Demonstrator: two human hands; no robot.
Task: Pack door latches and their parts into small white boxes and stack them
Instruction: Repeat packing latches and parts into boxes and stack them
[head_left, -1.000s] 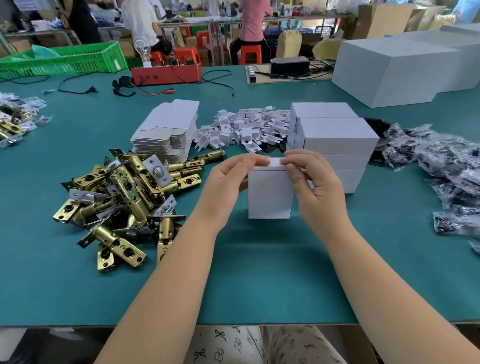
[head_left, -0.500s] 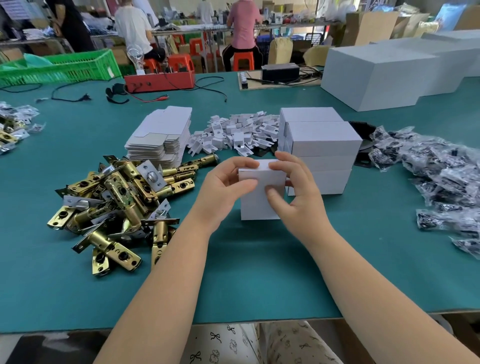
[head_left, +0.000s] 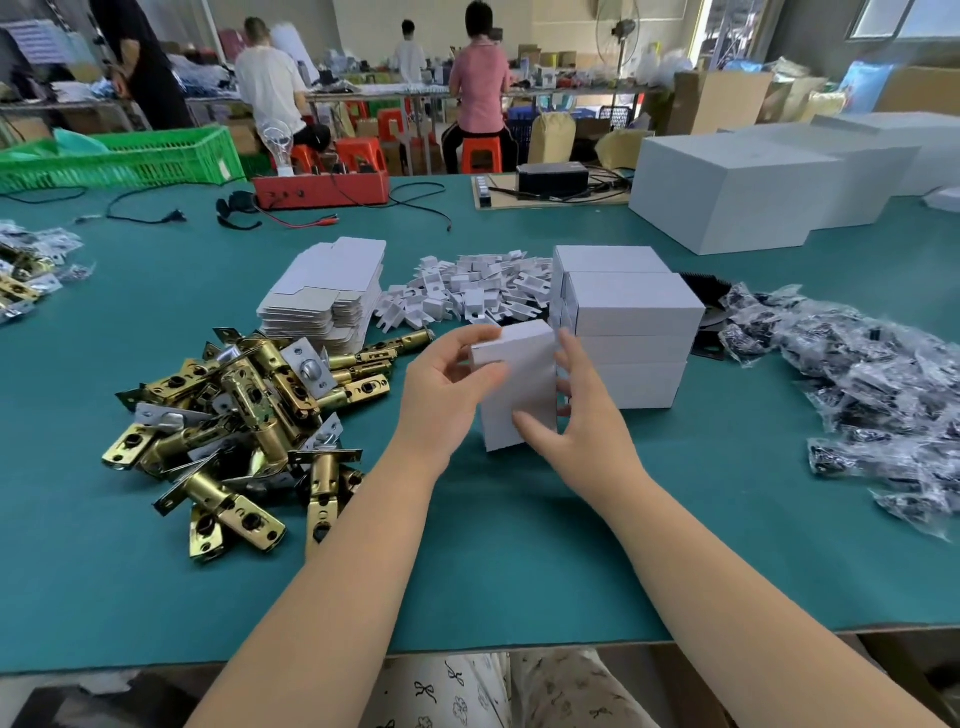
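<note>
Held small white box (head_left: 519, 384) mid-frame, pinched between left hand (head_left: 441, 395) and right hand (head_left: 582, 415). Best squared flush before going onto stacked boxes (head_left: 634, 322) just behind.

The box (head_left: 519, 384) between the hands looks like matt white card, smooth; the stacked boxes (head_left: 631, 322) beside it have the same plain matt finish; the flat blanks (head_left: 324, 291) show grey board on their top faces and white edges; the latches (head_left: 244, 415) are glossy brass-coloured metal with some silver, duller plates among them; the white parts (head_left: 467, 293) look like matt plastic or card, cannot tell which; the bags (head_left: 872, 384) are clear, crinkled, shiny plastic over dark contents; the table (head_left: 493, 561) is covered in a smooth matt teal surface; the crate (head_left: 130, 158) is green plastic mesh.
</note>
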